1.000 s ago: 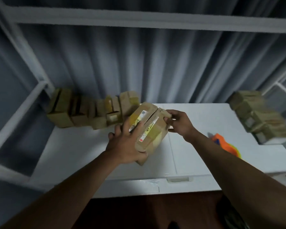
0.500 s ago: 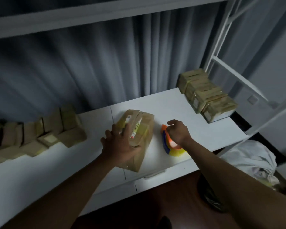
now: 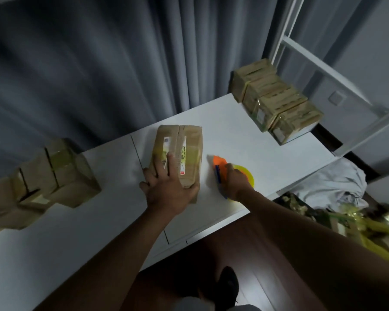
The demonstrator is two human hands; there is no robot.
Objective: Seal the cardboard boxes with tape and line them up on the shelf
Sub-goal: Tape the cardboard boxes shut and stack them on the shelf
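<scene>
Dim room, low light. Grey pleated curtain (image 3: 121, 63) hanging full width behind a white shelf surface (image 3: 245, 135). White metal shelving frame (image 3: 319, 66) rising at the right end of that surface, pale grey wall (image 3: 368, 41) beyond it. Dark reddish wood floor (image 3: 189, 261) below the shelf's front edge. Crumpled white cloth (image 3: 337, 187) on the floor, right of the shelf.

grey curtain (image 3: 121, 63) behind, crumpled white cloth (image 3: 332, 189) on dark wooden floor (image 3: 189, 265)
</scene>
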